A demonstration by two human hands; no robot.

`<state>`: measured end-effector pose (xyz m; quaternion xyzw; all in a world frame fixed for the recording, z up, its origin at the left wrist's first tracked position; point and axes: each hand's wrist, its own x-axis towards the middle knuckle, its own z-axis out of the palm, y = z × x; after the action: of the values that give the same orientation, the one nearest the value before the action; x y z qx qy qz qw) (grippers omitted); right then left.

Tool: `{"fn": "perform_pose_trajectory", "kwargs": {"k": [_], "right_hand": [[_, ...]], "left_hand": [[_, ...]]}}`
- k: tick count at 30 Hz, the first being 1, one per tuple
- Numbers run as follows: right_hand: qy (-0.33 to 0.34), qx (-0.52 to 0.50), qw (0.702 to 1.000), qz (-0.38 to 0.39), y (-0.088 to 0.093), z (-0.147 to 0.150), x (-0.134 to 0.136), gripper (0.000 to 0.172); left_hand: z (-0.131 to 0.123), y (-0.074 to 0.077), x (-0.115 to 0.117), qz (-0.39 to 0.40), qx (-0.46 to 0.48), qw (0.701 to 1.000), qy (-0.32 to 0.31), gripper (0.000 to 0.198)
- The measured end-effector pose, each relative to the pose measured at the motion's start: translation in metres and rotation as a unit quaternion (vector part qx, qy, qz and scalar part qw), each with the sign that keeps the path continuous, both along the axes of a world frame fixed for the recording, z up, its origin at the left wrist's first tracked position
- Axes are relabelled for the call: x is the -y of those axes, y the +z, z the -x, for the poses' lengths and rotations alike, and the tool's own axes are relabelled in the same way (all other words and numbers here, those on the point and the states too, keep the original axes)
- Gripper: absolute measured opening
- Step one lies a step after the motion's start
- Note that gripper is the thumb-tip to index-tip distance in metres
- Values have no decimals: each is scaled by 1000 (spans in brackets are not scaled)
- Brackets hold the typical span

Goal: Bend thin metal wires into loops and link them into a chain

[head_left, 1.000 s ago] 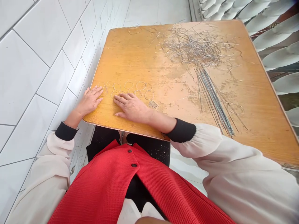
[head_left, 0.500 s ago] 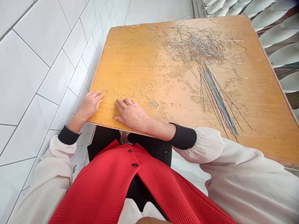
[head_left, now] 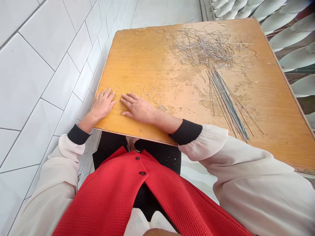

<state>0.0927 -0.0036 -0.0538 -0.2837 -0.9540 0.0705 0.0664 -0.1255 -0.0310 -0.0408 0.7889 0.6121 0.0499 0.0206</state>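
Bent pieces of thin wire (head_left: pixel 157 98), curled into rounded shapes, lie in a row near the front left of the wooden table (head_left: pixel 137 62). My left hand (head_left: pixel 102 104) rests flat over the left end of this row, fingers stretched out, covering part of the wire there. Just right of it, my right hand (head_left: pixel 138 108) lies palm down with fingers extended over other wire curls, some of them partly hidden. Neither hand grips anything. Beside my right wrist sits a small patch of greyish bits (head_left: pixel 161 108).
A tangled heap of thin wire (head_left: pixel 204 46) covers the table's far right part. Below it lies a bundle of straight grey rods or wires (head_left: pixel 230 103), with loose strands around. A white tiled wall (head_left: pixel 59 65) runs along the left; white balusters (head_left: pixel 292 42) stand at the right.
My left hand has moved slightly up and right, farther over the left wire curls. My right hand has shifted slightly up, covering more of the curls beneath it.
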Motion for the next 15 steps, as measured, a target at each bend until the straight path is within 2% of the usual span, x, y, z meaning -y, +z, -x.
{"fn": "perform_pose_trajectory", "kwargs": {"k": [4,10,15], "right_hand": [[12,-31,999,6,0,-8,-17,74],[-50,-55,997,-14,15,-32,-18,56],[-25,-33,999,-29,6,-34,-27,54]], "left_hand": [[-5,0,-1,0,8,1000,19,60],[-7,7,15,15,-15,999,49,62],[-11,7,25,0,-38,997,73,57]]}}
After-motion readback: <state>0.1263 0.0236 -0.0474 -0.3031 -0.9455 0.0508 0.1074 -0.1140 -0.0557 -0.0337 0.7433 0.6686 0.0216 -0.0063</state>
